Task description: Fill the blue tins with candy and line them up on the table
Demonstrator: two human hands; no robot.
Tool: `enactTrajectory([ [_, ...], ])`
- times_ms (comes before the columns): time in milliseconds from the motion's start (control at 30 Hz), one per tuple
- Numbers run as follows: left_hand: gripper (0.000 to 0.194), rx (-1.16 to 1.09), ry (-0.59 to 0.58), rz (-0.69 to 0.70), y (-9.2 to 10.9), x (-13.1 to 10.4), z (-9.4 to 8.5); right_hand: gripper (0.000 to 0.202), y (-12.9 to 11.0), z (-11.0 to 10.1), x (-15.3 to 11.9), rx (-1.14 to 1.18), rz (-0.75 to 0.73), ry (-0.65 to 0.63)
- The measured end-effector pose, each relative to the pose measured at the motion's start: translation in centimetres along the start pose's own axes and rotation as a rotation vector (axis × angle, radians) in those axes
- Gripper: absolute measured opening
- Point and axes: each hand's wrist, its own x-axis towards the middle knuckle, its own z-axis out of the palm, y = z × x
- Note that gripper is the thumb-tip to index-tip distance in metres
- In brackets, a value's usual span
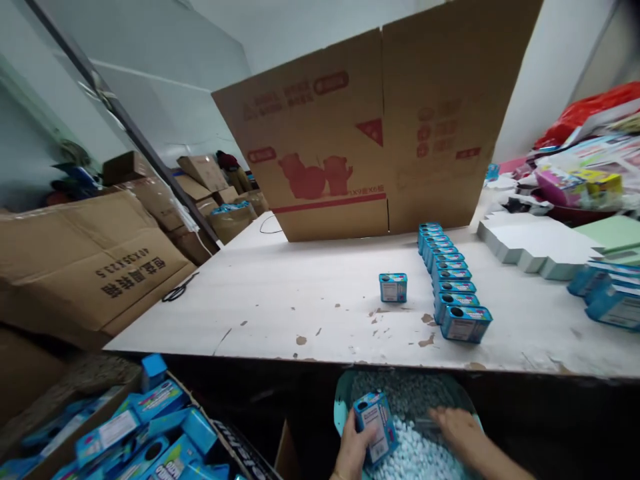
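- The left hand grasped a blue tin, tilted, over a tub below the bench's front edge.
- The right hand was at the tub's pale pellets; whether it gripped anything, I couldn't tell.
- A row of tins ran back from near that edge; a lone tin stood left of it.

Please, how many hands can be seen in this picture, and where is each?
2: the left hand holds a blue container at the teal basin; the right hand is at the basin's right side. No others show.
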Motion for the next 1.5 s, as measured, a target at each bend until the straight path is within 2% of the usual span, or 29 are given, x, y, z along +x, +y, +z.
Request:
enactTrajectory([
  [33,0.05,-0.05,0.0,-0.028,-0.4,0.2,0.4,0.041,-0.8,2.1,0.3,0.048,0.027,-0.074],
  [100,0.052,-0.118,-0.01,-0.051,-0.7,0.3,1.3,0.046,-2.6,4.7,0.9,0.14,0.085,-0.111],
  [133,0.053,-0.136,-0.021,-0.053,-0.6,0.1,1.7,0.046,-3.3,5.2,1.2,0.192,0.113,-0.12],
  [200,0.053,-0.164,-0.065,-0.05,-0.1,-0.6,2.2,0.041,-4.1,4.8,1.5,0.3,0.147,-0.132],
  [333,0.048,-0.103,-0.146,0.078,2.2,-2.2,1.5,0.033,-3.3,0.9,1.6,0.5,0.096,-0.173],
  [433,0.047,0.118,-0.047,0.234,4.0,-2.7,0.0,0.031,-2.1,-2.9,1.3,0.535,0.067,-0.196],
  [533,0.044,0.269,0.029,0.308,4.9,-2.5,-0.9,0.031,-1.8,-7.1,1.1,0.507,0.043,-0.199],
  [700,0.038,0.363,-0.012,0.377,4.8,-1.9,0.4,0.031,-3.2,-13.3,1.4,0.364,-0.062,-0.247],
  [767,0.036,0.391,-0.032,0.414,4.4,-1.6,1.2,0.031,-4.2,-14.6,1.9,0.245,-0.073,-0.277],
  [867,0.037,0.421,-0.083,0.436,3.9,-1.3,1.9,0.033,-5.8,-15.5,2.5,0.029,-0.104,-0.29],
  [1000,0.039,0.469,-0.116,0.445,3.4,-1.1,2.0,0.025,-8.4,-15.9,2.7,-0.209,-0.175,-0.248],
  [1100,0.039,0.462,-0.101,0.446,3.3,-0.9,2.0,0.021,-9.8,-16.3,2.3,-0.287,-0.238,-0.194],
  [1167,0.038,0.442,-0.098,0.435,3.5,-0.9,2.0,0.02,-9.6,-16.4,1.8,-0.296,-0.262,-0.153],
  [1267,0.034,0.406,-0.073,0.399,3.7,-0.9,1.8,0.018,-7.1,-15.8,1.0,-0.281,-0.21,-0.143],
  [1333,0.032,0.393,-0.051,0.383,3.6,-0.9,1.6,0.018,-4.6,-14.2,0.6,-0.261,-0.117,-0.195],
  [1400,0.034,0.382,-0.022,0.376,3.2,-0.7,1.3,0.021,-2.6,-11.5,0.3,-0.215,-0.004,-0.253],
  [1500,0.039,0.329,0.001,0.304,2.2,-0.2,1.1,0.024,-2.3,-6.4,0.3,-0.11,0.111,-0.303],
])
